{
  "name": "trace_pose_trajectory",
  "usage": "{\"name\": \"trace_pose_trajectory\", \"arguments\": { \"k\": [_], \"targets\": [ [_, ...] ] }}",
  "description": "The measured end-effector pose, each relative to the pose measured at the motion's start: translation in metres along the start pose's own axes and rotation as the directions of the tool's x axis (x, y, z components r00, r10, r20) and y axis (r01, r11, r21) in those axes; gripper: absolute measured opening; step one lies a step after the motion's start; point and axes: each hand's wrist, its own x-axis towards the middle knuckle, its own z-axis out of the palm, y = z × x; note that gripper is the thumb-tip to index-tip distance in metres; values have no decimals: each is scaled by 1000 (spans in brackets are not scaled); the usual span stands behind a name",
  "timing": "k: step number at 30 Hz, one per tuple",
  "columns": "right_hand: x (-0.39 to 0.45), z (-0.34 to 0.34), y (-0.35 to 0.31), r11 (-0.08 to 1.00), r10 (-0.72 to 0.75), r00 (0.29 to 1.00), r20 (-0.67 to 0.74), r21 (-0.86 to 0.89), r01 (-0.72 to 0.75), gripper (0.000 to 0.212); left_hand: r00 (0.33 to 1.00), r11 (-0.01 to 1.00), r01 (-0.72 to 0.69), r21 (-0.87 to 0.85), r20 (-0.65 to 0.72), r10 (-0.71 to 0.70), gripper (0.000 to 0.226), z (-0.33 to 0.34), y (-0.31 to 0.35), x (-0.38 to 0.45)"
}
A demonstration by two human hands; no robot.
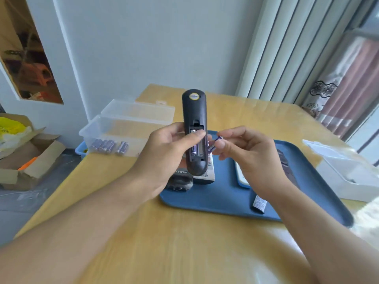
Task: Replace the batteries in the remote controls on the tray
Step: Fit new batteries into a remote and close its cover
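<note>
Lying nearest on the blue tray, at its front edge: a dark piece with a white label (possibly a battery cover, hard to tell). Gripping the black remote above the tray's left end with the left hand, thumb pressing across the open battery compartment, one battery sitting inside. Pinching a purple battery between the fingertips of the right hand, just right of the remote and over the tray. Resting on the tray under the hands: more remotes, partly hidden. Standing left of the tray and farther back: a clear plastic box holding several batteries. Sitting right of the tray: a white box.
</note>
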Motion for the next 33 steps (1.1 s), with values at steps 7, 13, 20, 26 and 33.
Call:
{"name": "trace_pose_trajectory", "arguments": {
  "k": [7, 13, 20, 26, 33],
  "targets": [
    [-3, -6, -4, 999, -35, 999, 5, 31, 35, 17, 998, 997, 67, -24, -10, -67, 22, 2, -6, -3],
    [-2, -6, -1, 1000, -21, 1000, -4, 18, 21, 20, 991, 989, 129, -76, 48, -126, 26, 6, -9, -4],
    [-3, -4, 2, 1000, -20, 1000, -13, 10, 20, 19, 977, 958, 214, -192, 51, -208, 37, 3, -7, -2],
    [-3, -4, 2, 1000, -10, 999, -37, -4, 10, 21, 975, 952, 222, -212, 41, -219, 37, 3, -7, -1],
    [-4, -5, 4, 999, -35, 999, -34, -42, 34, 18, 979, 977, 204, -62, 28, -203, 35, 0, -9, -1]
  ]
}}
